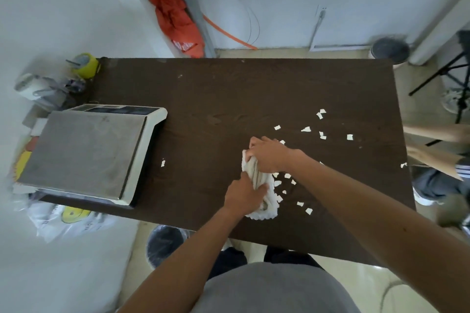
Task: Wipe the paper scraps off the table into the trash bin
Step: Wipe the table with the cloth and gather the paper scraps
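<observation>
A white cloth [264, 201] lies bunched on the dark brown table [229, 99], right of centre near the front edge. My left hand [243, 197] grips its near end and my right hand [267, 155] grips its far end. Several white paper scraps [306, 129] are scattered to the right of the cloth, more of them just beside it [287, 176], and one lone scrap [163, 163] lies to the left. A black-lined trash bin [164, 244] stands on the floor below the table's front edge, left of my body.
A large weighing scale [86, 150] fills the table's left end. A yellow tape roll [85, 65] sits at the far left corner. A second dark bin [390, 49] stands beyond the far right corner. Another person's shoes [432, 185] and a tripod [450, 76] are right of the table.
</observation>
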Demonstrator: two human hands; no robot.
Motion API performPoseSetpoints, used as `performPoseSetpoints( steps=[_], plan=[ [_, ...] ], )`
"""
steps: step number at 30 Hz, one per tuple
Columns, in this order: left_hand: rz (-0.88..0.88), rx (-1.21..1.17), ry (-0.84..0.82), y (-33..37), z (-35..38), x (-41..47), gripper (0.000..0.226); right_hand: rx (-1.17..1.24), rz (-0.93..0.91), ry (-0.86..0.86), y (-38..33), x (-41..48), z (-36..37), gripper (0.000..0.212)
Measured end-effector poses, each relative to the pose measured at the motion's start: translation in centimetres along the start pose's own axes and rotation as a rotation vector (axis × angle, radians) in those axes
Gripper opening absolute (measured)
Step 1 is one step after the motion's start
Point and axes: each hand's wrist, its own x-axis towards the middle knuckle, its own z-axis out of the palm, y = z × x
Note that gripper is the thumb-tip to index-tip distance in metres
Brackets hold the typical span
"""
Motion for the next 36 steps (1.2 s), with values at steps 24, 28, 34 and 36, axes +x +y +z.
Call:
performPoseSetpoints(
  steps=[24, 28, 34, 36],
  plan=[
    [-0.162, 0.263, 0.274, -19.0, -10.6, -3.5, 0.047, -0.046, -0.278, 0.012, -17.3, 10.2, -0.5, 0.054],
    [-0.286, 0.163, 0.251, -22.7, -10.2, -4.5, 0.043, -0.141, -0.34, 0.041, -21.6, 11.3, 1.2, 0.054],
    [-0.283, 0.107, 0.183, -21.0, -8.7, -3.4, 0.063, -0.144, -0.354, -0.016, -20.2, 11.2, 0.7, 0.048],
    [-0.269, 0.077, 0.172, -19.3, -7.8, -3.0, 0.071, -0.105, -0.332, -0.024, -18.7, 10.8, 0.4, 0.047]
  ],
)
